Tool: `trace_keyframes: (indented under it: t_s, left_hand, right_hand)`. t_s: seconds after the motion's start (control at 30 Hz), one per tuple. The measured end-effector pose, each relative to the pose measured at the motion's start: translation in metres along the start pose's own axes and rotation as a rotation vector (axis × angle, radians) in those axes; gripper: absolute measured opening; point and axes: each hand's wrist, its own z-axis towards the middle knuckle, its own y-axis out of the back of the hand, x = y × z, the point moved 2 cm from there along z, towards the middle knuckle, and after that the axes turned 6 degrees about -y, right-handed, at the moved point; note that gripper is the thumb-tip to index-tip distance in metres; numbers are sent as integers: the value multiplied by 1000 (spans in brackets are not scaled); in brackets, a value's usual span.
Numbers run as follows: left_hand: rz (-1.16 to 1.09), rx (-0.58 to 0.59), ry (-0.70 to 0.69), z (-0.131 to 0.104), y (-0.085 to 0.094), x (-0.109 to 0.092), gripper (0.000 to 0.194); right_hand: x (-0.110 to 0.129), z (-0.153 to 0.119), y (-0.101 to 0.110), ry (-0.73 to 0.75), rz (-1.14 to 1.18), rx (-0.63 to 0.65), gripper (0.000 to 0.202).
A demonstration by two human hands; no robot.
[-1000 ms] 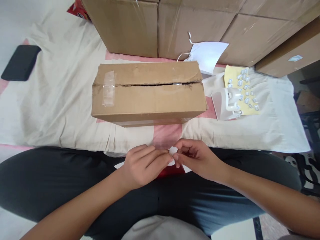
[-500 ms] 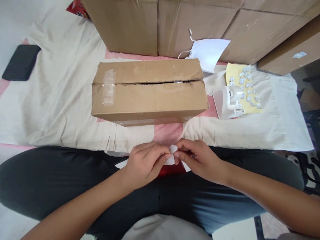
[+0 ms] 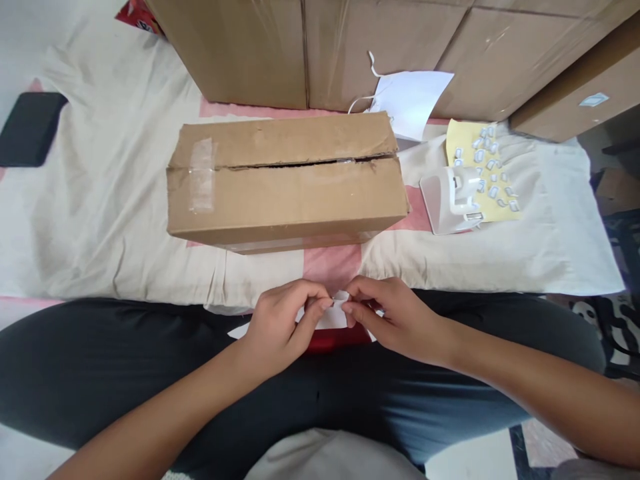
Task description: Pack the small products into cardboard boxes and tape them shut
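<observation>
Over my lap, my left hand point(image 3: 285, 320) and my right hand point(image 3: 397, 319) face each other, fingertips close together. Both are closed in a pinch on a small piece of white paper point(image 3: 341, 296) that shows between them. What lies right under the left fingertips is too small to make out. Beneath the hands is a larger white sheet point(image 3: 333, 321), partly covered by the fingers. A red object point(image 3: 336, 339) lies under that sheet, mostly hidden.
A taped cardboard box point(image 3: 285, 200) stands on the bedding ahead. At right are a white tape dispenser point(image 3: 450, 200) and a yellow sheet point(image 3: 493, 210) bearing several small white pieces. Large cartons point(image 3: 370, 53) line the back, with a white paper point(image 3: 413, 100) against them. A black pouch-like object point(image 3: 33, 130) lies left.
My left fingertips have shifted slightly left, widening the gap from the right hand. Less of the small paper stands up between them. The whole view has shifted slightly.
</observation>
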Motion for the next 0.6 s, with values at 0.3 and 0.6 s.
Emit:
trace_keyframes:
  t_s: [0.3,0.6]
  left_hand:
    - [-11,-30,77,0,1,2,11]
    - [-63,-81,182,-4,2,6,11]
  right_hand:
    - [-2,0,-1,-5,-5,1,21]
    - [-4,-1,-1,-49,-31,4,16]
